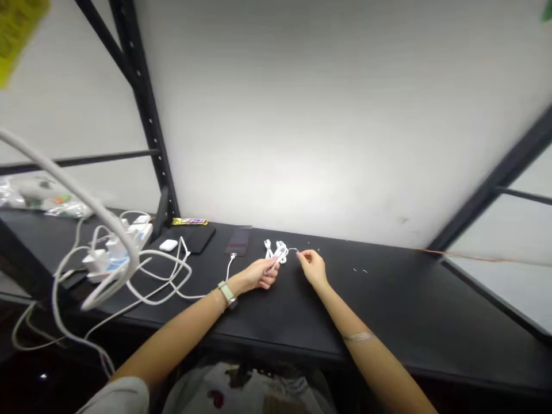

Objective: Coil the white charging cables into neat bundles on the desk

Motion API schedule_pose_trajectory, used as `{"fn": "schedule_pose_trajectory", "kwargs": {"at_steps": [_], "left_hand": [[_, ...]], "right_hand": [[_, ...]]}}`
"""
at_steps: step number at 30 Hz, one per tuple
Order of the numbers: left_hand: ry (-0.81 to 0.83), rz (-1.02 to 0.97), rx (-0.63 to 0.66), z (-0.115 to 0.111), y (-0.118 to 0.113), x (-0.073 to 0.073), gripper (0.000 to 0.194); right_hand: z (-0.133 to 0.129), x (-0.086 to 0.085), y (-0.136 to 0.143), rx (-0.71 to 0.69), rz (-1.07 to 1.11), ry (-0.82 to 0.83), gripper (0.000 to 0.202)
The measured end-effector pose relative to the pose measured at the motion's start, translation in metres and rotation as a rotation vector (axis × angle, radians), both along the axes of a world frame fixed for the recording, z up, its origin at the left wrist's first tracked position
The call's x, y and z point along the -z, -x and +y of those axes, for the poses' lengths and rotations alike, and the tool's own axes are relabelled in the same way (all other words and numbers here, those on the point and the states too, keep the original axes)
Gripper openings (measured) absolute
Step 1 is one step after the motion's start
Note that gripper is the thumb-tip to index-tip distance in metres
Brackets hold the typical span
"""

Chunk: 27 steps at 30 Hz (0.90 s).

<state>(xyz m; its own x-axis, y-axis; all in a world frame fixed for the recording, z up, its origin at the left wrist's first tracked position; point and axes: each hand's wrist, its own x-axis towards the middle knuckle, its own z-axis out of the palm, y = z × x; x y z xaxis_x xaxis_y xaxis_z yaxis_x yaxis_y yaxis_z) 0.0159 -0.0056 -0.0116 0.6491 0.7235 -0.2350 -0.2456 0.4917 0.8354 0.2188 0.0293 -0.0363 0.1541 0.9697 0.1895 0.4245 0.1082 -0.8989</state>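
Note:
My left hand [259, 274] is closed around a coiled white cable [282, 251], whose loops and a plug end stick out beyond the fingers. A thin white strand, probably a twist tie [292, 249], runs from the coil toward my right hand [314, 269]. The thumb and a finger of that hand pinch the strand's end. Both hands are just above the black tabletop [297, 322]. Just left of the coil lies a phone [238, 241] with a white charging cable [229, 265] plugged into its near end.
At left are a power strip [144, 231] with white adapters, tangled white cables [129, 259], a white earbud case [168, 245], a flat black pad [202, 238] and a yellow wrapped bar [190, 221]. Small white bits [364, 271] lie at right. Black metal posts [149, 109] frame the sides.

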Motion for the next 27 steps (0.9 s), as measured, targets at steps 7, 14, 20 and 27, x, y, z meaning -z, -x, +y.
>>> {"fn": "schedule_pose_trajectory", "kwargs": {"at_steps": [7,14,20,27], "left_hand": [[0.037,-0.043,0.121,-0.006,0.001,-0.011,0.029],[0.066,-0.068,0.152,-0.005,0.003,-0.013,0.035],[0.097,-0.055,0.153,-0.003,0.003,-0.008,0.043],[0.138,-0.047,0.152,0.001,0.004,0.001,0.03]], "right_hand": [[-0.026,0.008,0.044,-0.304,0.358,0.069,0.021],[-0.033,0.001,0.046,-0.417,0.511,0.13,0.02],[-0.034,-0.005,0.043,-0.449,0.504,0.138,0.017],[-0.034,-0.009,0.04,-0.51,0.481,0.154,0.017]]}}
